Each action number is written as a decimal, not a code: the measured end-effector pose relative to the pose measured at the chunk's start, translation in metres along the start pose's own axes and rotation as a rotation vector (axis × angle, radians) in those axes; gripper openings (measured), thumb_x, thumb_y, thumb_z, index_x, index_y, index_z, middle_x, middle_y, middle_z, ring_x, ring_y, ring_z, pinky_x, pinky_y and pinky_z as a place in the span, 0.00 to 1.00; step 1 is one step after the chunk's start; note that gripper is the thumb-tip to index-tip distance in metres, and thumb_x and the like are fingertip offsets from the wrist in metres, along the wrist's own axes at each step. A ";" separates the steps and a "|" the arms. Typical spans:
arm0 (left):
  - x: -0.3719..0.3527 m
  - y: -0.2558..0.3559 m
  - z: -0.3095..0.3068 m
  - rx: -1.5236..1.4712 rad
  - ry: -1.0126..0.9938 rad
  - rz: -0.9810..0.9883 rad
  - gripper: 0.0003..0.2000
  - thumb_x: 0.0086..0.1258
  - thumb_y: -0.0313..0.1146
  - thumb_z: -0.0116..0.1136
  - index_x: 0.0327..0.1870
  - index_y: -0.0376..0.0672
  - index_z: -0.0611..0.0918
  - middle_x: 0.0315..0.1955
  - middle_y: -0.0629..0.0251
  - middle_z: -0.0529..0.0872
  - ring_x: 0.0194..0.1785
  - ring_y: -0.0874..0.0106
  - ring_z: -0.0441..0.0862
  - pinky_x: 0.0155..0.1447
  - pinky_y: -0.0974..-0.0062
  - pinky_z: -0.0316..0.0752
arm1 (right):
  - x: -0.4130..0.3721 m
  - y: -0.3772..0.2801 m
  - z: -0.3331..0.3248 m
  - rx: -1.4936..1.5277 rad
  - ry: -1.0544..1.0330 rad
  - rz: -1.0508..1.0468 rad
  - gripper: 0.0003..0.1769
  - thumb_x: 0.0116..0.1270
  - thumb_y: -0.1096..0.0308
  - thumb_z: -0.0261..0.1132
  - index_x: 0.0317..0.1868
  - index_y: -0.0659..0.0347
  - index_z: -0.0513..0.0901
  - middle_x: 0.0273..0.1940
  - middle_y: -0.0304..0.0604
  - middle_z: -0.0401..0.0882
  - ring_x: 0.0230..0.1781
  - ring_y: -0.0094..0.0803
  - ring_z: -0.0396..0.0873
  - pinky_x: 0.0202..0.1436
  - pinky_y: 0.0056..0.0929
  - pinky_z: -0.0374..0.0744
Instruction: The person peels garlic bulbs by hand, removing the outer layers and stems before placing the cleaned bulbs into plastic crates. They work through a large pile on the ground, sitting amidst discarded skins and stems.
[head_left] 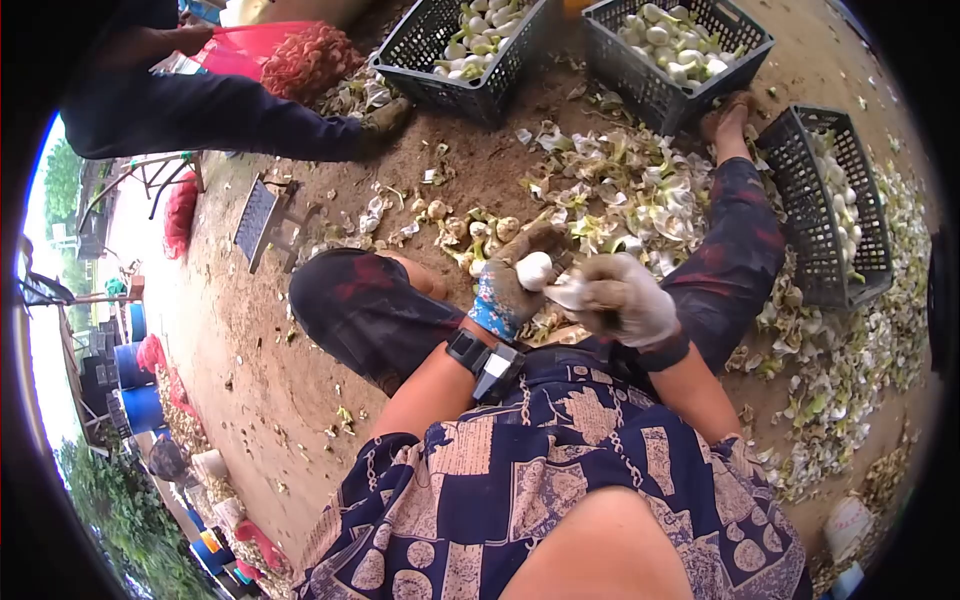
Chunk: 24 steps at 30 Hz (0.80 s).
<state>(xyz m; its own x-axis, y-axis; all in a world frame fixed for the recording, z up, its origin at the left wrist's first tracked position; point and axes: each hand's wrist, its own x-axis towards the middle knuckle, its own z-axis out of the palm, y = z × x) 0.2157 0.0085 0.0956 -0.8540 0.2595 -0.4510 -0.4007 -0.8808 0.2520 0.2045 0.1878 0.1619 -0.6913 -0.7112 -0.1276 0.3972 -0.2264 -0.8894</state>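
Observation:
My left hand [512, 285], in a soiled glove with a blue patterned cuff, is closed around a white peeled bulb [535, 271]. My right hand [625, 300], in a pale dirty glove, is pinched at the bulb's right side, on a whitish piece of skin [568, 291]. The hands are close together above my lap. Just beyond them on the ground lies a small pile of unpeeled bulbs [482, 232]. Loose peelings [650, 190] are spread between that pile and my right leg.
Black crates of white bulbs stand ahead [480, 90], ahead right [680, 100] and at the right [835, 215]. Another person's leg [230, 115] reaches in at the upper left, near a red net sack [310, 60]. A small stool [262, 220] stands left.

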 end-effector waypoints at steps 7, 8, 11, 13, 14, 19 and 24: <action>0.051 -0.036 -0.016 0.029 0.049 -0.197 0.23 0.70 0.51 0.46 0.57 0.45 0.72 0.48 0.62 0.78 0.53 0.65 0.74 0.61 0.64 0.68 | 0.015 0.032 -0.022 -1.234 0.288 -0.249 0.40 0.48 0.75 0.64 0.65 0.53 0.63 0.48 0.51 0.78 0.44 0.45 0.79 0.49 0.33 0.77; 0.044 -0.034 0.000 0.034 -0.026 -0.282 0.25 0.69 0.54 0.45 0.59 0.46 0.70 0.49 0.64 0.77 0.54 0.67 0.73 0.62 0.65 0.66 | 0.017 0.034 -0.022 -1.414 0.312 -0.199 0.43 0.50 0.75 0.63 0.68 0.49 0.58 0.52 0.55 0.73 0.50 0.50 0.74 0.51 0.40 0.76; 0.052 -0.021 0.034 0.294 -0.291 -0.077 0.33 0.65 0.61 0.47 0.64 0.47 0.65 0.53 0.69 0.74 0.57 0.69 0.70 0.63 0.65 0.63 | 0.009 -0.012 -0.061 -1.117 0.594 -0.401 0.34 0.53 0.80 0.57 0.63 0.54 0.67 0.51 0.49 0.76 0.38 0.35 0.80 0.39 0.29 0.81; 0.086 0.014 0.005 0.487 -0.024 0.142 0.29 0.65 0.51 0.54 0.63 0.46 0.65 0.54 0.64 0.71 0.54 0.72 0.69 0.56 0.71 0.67 | -0.018 -0.069 -0.107 -1.048 0.893 -0.261 0.31 0.59 0.78 0.58 0.65 0.63 0.63 0.61 0.47 0.68 0.58 0.35 0.71 0.59 0.27 0.72; 0.102 0.039 -0.015 0.546 0.169 0.291 0.24 0.66 0.43 0.57 0.60 0.44 0.68 0.47 0.65 0.76 0.43 0.76 0.74 0.45 0.78 0.71 | -0.030 -0.095 -0.142 -1.208 1.038 -0.365 0.29 0.61 0.81 0.56 0.64 0.60 0.64 0.60 0.48 0.69 0.55 0.36 0.72 0.56 0.28 0.73; 0.143 0.163 -0.154 1.470 1.188 0.519 0.35 0.59 0.48 0.60 0.63 0.34 0.66 0.59 0.42 0.69 0.64 0.51 0.64 0.70 0.63 0.54 | -0.123 -0.173 -0.274 -1.577 1.387 0.212 0.30 0.64 0.77 0.50 0.67 0.64 0.59 0.65 0.50 0.61 0.65 0.39 0.61 0.68 0.31 0.58; 0.157 0.210 -0.235 1.508 1.393 -0.034 0.42 0.53 0.48 0.63 0.67 0.36 0.59 0.64 0.42 0.62 0.66 0.52 0.63 0.67 0.63 0.62 | -0.038 -0.107 -0.204 -1.244 1.176 0.232 0.23 0.64 0.77 0.50 0.61 0.66 0.68 0.58 0.51 0.70 0.58 0.37 0.68 0.63 0.29 0.64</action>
<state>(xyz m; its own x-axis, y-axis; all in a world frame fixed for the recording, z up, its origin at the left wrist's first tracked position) 0.0750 -0.2284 -0.1234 -0.3591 -0.7903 -0.4964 -0.9301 0.2592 0.2603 0.0648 0.3749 0.1720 -0.9522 0.3051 -0.0146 0.2689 0.8146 -0.5139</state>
